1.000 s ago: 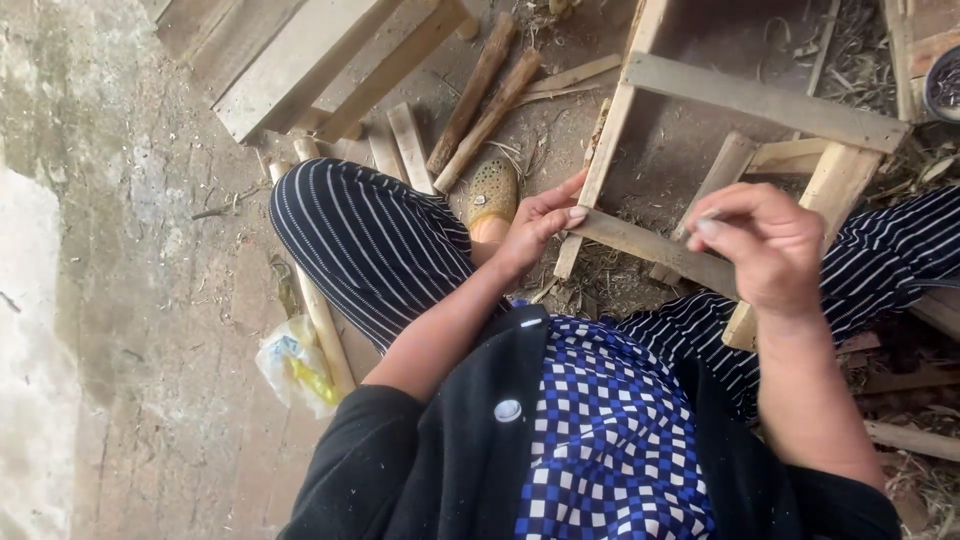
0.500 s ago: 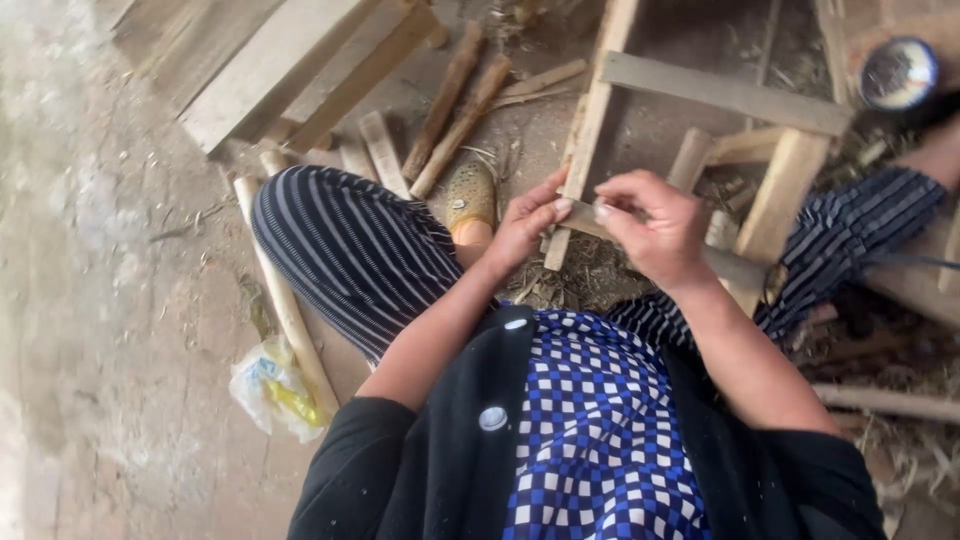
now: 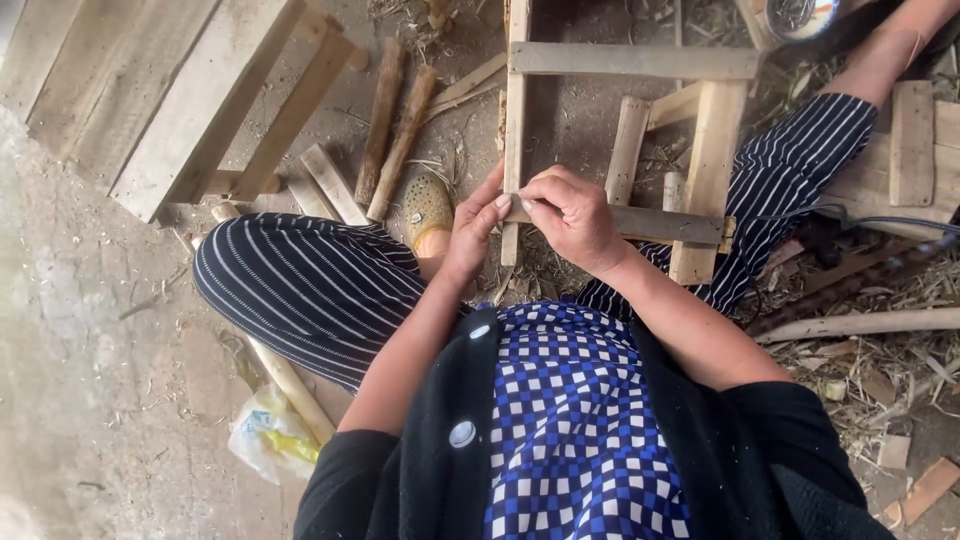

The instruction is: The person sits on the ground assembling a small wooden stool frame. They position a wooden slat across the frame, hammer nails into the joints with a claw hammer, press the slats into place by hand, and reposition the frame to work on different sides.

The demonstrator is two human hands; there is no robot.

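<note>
Both hands met at the near-left corner of the wooden frame [image 3: 620, 140]: the left hand [image 3: 472, 232] gripped its upright slat, the right hand [image 3: 572, 215] pinched something too small to identify. The frame looked stiff, light and splintery, best held by 1 slat.

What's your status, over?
Left hand steadies wooden frame. Right hand pinches at the slat; contents unclear. Nothing blocking.

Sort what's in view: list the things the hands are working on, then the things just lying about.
In hand:
- left hand
- right hand
- pale slatted wooden frame, both hands at its near corner joint

Lying about:
- two brown round sticks
- crumpled clear plastic bag with yellow inside
- grey plank panel
- long pale pole
</note>
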